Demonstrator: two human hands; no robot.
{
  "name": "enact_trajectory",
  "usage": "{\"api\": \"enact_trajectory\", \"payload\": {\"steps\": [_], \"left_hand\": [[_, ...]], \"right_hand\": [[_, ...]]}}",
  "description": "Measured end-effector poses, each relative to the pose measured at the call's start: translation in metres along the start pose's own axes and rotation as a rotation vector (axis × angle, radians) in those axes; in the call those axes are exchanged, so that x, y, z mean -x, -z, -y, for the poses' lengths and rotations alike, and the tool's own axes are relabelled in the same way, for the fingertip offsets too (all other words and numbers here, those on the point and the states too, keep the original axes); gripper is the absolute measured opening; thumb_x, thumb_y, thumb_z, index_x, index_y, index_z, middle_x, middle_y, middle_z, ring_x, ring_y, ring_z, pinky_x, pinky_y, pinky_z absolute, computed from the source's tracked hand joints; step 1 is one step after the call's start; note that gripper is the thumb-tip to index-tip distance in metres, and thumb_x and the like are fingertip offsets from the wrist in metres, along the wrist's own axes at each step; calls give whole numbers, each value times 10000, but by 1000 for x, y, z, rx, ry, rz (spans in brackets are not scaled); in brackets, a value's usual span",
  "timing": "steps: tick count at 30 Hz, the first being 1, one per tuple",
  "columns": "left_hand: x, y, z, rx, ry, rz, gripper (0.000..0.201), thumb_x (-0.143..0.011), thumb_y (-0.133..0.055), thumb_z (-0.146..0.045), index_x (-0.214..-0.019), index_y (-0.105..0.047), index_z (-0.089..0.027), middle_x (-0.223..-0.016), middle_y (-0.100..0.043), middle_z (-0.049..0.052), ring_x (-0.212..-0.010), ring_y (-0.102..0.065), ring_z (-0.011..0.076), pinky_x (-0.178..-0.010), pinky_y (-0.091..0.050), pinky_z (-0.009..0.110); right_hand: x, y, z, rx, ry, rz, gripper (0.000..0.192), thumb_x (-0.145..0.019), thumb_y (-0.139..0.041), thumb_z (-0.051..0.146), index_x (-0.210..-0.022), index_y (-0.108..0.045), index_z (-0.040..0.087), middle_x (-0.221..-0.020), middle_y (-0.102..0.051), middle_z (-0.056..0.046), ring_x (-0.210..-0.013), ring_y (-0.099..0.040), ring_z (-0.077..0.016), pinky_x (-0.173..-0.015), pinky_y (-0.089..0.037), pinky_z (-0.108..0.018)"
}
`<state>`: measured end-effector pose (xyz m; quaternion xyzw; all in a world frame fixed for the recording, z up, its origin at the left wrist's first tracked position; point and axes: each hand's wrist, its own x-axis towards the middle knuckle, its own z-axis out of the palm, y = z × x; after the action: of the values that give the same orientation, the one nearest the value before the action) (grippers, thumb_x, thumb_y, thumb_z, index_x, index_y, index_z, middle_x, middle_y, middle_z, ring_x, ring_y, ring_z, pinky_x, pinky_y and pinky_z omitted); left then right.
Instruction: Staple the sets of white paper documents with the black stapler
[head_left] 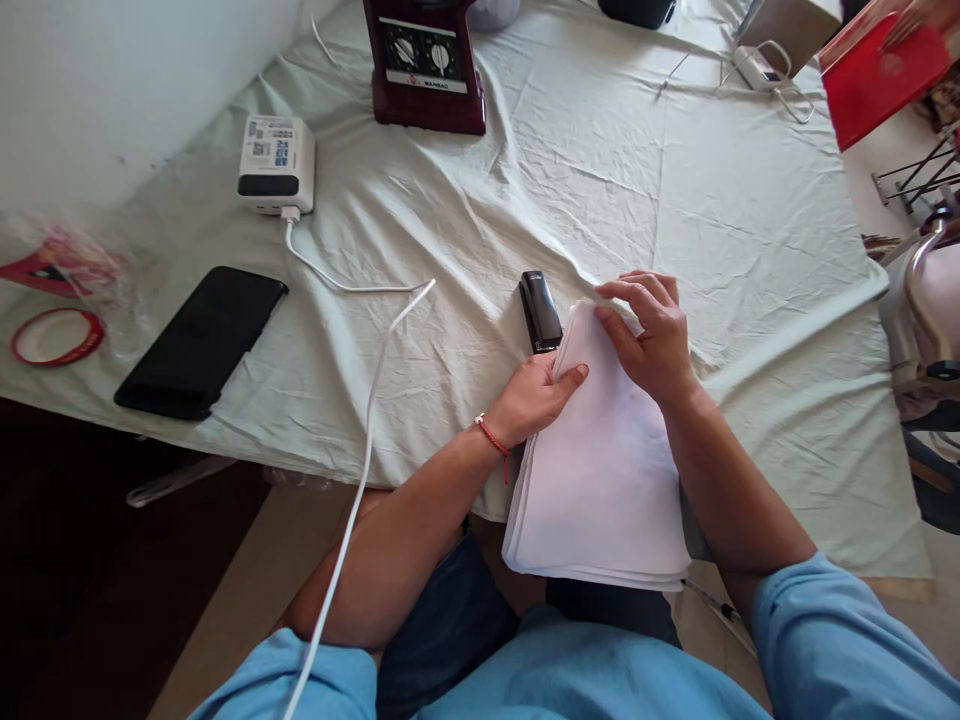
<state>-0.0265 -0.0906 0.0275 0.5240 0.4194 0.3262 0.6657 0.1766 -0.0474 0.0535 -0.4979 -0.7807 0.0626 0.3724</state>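
Your left hand [534, 398] grips the left edge of the stack of white paper [600, 470], thumb on top and fingers curled under, so it is closed on the sheets. Your right hand [651, 335] lies on the stack's far end with the fingers spread and bent, pressing down on the top sheet near its far corners; it holds the paper by pressure rather than by a pinch. The stack sits at the near edge of the desk [750, 250], its far half resting on the wrinkled cloth and its near half hanging past the edge over your lap.

The black stapler [540, 310] lies just beyond the stack's far left corner, touching or almost touching the paper, right beside your left thumb. To the left, a white cable [367, 420] runs from the white charger [276, 165] down across the cloth and off the near edge, close to your left forearm. Further left a black phone [202, 342] lies near that same edge, with a red tape ring [57, 336] by the left corner.

A dark red appliance [426, 62] stands at the far edge. The cloth to the right of your right hand and out toward the far right corner lies open.
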Motion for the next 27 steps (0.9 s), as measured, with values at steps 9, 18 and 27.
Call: {"api": "enact_trajectory", "payload": {"steps": [9, 18, 27], "left_hand": [[-2, -2, -2, -66, 3, -29, 350, -935, -743, -536, -832, -689, -206, -860, -764, 71, -806, -694, 227, -680, -552, 331], [1, -2, -4, -118, 43, -42, 433, -973, -679, -549, -714, -617, -208, -742, -652, 41, -716, -577, 177, -590, -442, 302], [3, 11, -8, 230, -40, -89, 575, -890, -802, -739, -929, -764, -167, -935, -825, 87, -909, -780, 238, -792, -651, 345]], "right_hand": [[7, -6, 4, -82, 30, 117, 354, -1167, -492, 419, -1048, -781, 252, -1076, -844, -110, -1188, -788, -303, -1046, -622, -525], [7, -3, 17, -71, 12, 151, 393, -1174, -469, 465, -930, -699, 261, -861, -768, -59, -872, -734, -233, -886, -603, -413], [20, 40, -33, 83, -157, -70, 610, -993, -788, 577, -1507, -670, 271, -1567, -674, -176, -1517, -596, -415, -1282, -464, -709]]}}
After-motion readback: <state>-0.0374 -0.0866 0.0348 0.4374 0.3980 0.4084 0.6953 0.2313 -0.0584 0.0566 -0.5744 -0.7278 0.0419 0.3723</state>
